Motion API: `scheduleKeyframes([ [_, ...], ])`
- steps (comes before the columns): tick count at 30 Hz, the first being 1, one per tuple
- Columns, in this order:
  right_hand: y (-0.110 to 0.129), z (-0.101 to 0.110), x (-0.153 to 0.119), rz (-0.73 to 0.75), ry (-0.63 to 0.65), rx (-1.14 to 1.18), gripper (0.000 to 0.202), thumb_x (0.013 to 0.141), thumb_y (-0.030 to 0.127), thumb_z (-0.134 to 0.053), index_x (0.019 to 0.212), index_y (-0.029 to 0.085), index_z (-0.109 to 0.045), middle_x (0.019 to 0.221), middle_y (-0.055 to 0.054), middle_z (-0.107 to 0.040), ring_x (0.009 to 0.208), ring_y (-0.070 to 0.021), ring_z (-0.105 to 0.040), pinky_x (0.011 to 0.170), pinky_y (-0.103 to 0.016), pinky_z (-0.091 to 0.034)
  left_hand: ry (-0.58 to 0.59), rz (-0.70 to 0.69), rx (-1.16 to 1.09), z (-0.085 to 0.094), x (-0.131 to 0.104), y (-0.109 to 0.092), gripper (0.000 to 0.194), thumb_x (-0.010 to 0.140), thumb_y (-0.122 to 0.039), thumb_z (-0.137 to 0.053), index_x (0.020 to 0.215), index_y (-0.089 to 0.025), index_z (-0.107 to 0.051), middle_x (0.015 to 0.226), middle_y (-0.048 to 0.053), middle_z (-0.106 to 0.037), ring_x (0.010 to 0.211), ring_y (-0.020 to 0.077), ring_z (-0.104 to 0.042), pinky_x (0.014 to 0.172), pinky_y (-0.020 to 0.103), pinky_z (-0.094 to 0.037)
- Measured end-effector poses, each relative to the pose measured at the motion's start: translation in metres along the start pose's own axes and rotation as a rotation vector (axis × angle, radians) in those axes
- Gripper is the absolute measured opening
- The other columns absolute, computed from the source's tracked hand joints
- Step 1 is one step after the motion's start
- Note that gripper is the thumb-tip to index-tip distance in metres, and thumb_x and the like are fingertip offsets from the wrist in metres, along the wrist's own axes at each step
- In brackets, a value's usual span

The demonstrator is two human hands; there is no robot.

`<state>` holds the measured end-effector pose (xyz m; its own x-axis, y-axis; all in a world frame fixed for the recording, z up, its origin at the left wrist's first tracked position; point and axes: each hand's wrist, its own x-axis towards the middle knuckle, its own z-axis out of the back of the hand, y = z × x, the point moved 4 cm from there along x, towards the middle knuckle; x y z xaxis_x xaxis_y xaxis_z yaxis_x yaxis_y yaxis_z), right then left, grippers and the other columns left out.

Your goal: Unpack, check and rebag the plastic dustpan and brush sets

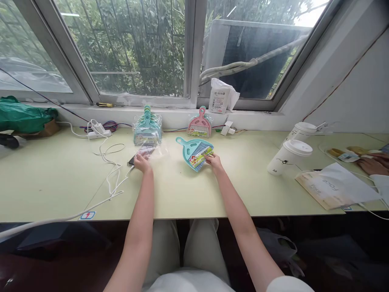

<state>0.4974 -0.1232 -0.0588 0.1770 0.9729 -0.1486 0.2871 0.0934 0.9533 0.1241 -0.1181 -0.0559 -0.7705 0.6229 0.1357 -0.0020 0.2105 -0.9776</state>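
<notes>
My right hand (214, 161) grips the lower right edge of a small teal dustpan (190, 149), held tilted just over the table. A brush with bluish bristles sits in the pan, behind a bright yellow-green label card (200, 157). My left hand (142, 163) is closed on a crumpled clear plastic bag (159, 151), its fingertips partly hidden. Under that bag lies a dark phone (131, 160) with a white cable. Behind it, several wrapped teal dustpan sets (147, 129) lean at the wall, and a wrapped pink dustpan set (200, 121) leans further right.
White cables (114, 178) and a power strip (99, 130) lie on the left. Two white paper cups (287, 158) and a paper bag (331, 186) stand or lie at right. Another person's hand (372, 164) is at the right edge. A tissue pack (219, 99) is on the sill.
</notes>
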Motion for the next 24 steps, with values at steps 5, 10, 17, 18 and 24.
scheduleKeyframes([
  [5, -0.004, -0.002, -0.001, -0.029, -0.038, 0.099, 0.032, 0.054, 0.018, -0.082, 0.079, 0.017, -0.062, 0.078, -0.001, -0.069, 0.066, -0.0108, -0.061, 0.060, -0.021, -0.051, -0.250, -0.310, 0.323, 0.022, -0.010, -0.032, 0.046, 0.087, -0.015, -0.041, 0.133, -0.010, -0.037, 0.137, 0.022, -0.043, 0.130, 0.0238, -0.041, 0.109, 0.042, -0.030],
  [10, -0.007, -0.011, -0.006, -0.055, -0.038, 0.130, 0.031, 0.056, 0.016, -0.082, 0.079, 0.018, -0.061, 0.080, -0.001, -0.069, 0.068, -0.0109, -0.063, 0.060, -0.020, -0.051, -0.106, -0.579, 0.364, 0.001, -0.053, -0.058, 0.046, 0.089, -0.034, -0.048, 0.131, -0.017, -0.042, 0.149, 0.017, -0.026, 0.142, 0.0284, -0.017, 0.114, 0.051, -0.013],
  [17, -0.012, -0.030, -0.009, -0.042, 0.123, 0.017, 0.027, 0.065, 0.022, -0.079, 0.086, 0.016, -0.062, 0.075, -0.003, -0.071, 0.061, -0.0120, -0.065, 0.060, -0.022, -0.054, 0.901, 0.236, 0.049, -0.082, -0.110, -0.001, 0.050, 0.087, -0.050, -0.048, 0.127, -0.020, -0.045, 0.103, 0.010, -0.064, 0.085, 0.0199, -0.064, 0.072, 0.036, -0.054],
  [18, -0.013, -0.030, -0.008, -0.059, 0.146, -0.042, 0.024, 0.069, 0.025, -0.077, 0.084, 0.015, -0.062, 0.072, -0.004, -0.071, 0.058, -0.0127, -0.065, 0.057, -0.023, -0.054, 0.891, 0.292, 0.039, -0.084, -0.111, 0.004, 0.049, 0.084, -0.047, -0.053, 0.125, -0.020, -0.046, 0.100, 0.008, -0.064, 0.081, 0.0184, -0.064, 0.068, 0.033, -0.054],
  [24, -0.004, 0.006, 0.008, -0.061, -0.107, -0.106, 0.043, 0.087, 0.051, -0.050, 0.069, 0.014, -0.061, 0.052, -0.004, -0.062, 0.038, -0.0098, -0.054, 0.034, -0.019, -0.034, 0.654, 0.264, -0.004, -0.072, -0.089, 0.011, 0.036, 0.085, -0.045, -0.053, 0.111, -0.019, -0.057, 0.093, 0.005, -0.064, 0.078, 0.0149, -0.062, 0.064, 0.025, -0.051],
])
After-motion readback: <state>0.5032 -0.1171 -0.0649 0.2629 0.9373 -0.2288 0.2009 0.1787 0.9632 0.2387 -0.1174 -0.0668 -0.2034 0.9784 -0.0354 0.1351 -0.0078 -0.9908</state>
